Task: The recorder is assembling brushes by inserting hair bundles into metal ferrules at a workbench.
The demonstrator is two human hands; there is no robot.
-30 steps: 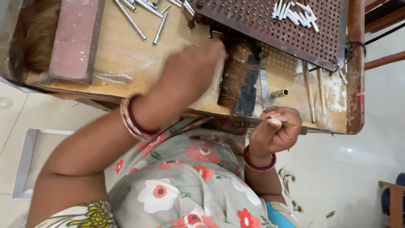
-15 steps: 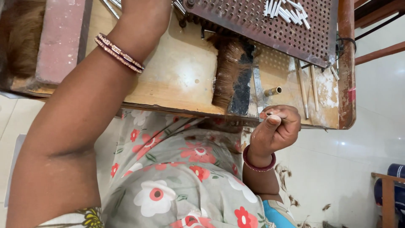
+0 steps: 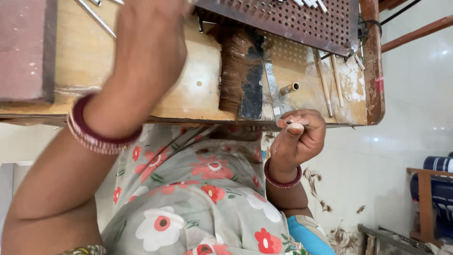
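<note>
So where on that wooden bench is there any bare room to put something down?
The widest bare patch of the bench lies between the left hand and the brown bristle bundle. Right of the bundle it is crowded: a metal strip, a brass tube and thin sticks. The perforated board fills the far side.

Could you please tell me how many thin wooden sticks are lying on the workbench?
2: both thin wooden sticks lie side by side near the right end of the workbench, just below the perforated board. Others may be hidden.
</note>
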